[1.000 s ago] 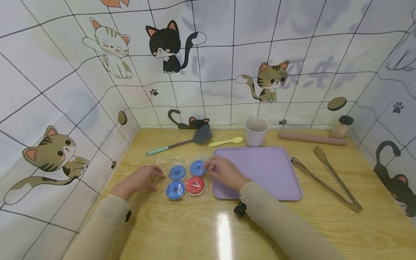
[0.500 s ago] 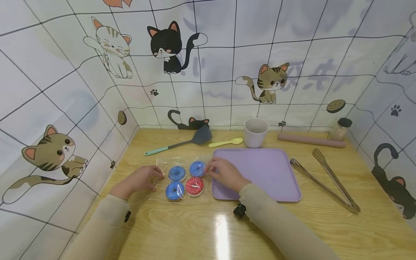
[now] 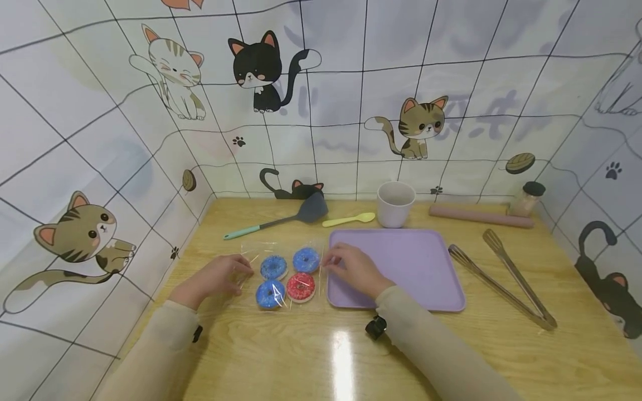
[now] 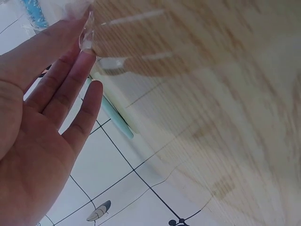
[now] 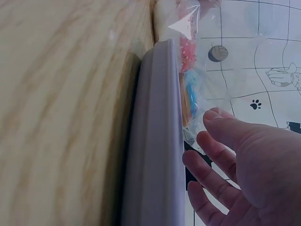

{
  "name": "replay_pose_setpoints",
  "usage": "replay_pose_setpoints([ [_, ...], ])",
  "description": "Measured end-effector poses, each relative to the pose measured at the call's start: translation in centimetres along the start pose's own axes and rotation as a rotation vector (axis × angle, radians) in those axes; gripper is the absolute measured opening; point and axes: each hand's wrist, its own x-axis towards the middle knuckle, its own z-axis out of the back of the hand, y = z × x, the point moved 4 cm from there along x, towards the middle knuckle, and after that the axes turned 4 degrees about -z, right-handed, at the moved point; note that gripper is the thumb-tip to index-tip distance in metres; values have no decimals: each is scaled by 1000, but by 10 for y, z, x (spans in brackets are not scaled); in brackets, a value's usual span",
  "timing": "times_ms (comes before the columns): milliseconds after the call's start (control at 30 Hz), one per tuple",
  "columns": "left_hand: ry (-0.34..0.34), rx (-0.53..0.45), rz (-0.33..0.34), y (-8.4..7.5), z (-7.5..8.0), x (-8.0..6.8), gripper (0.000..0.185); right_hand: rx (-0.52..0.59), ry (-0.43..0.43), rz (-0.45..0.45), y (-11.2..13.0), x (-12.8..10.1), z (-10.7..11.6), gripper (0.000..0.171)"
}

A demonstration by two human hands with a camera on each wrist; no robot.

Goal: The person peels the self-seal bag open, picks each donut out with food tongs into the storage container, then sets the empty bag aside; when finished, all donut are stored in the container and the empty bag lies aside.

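Observation:
Several toy doughnuts, such as the red doughnut and the blue doughnut, lie in a clear plastic bag on the table. My left hand is at the bag's left edge; in the left wrist view its thumb and fingers pinch the clear film. My right hand hovers over the left part of a purple tray, its fingertips by the bag's right edge. In the right wrist view the right thumb and fingers are loosely bent and apart, with nothing seen between them.
Behind the bag lie a spatula and a yellow spoon. A grey cup stands behind the tray. To the right are metal tongs, a rolling pin and a black-capped jar by the wall.
My right hand has drawn slightly to the right, off the upper right blue doughnut. The left hand and the bag stay in about the same place.

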Motion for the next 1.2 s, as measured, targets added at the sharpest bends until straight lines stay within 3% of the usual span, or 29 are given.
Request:
replay_pose_setpoints([
  [1200,11,23,14,-1,1,2,45,-109,-26,-40,-14,-22,20,7],
])
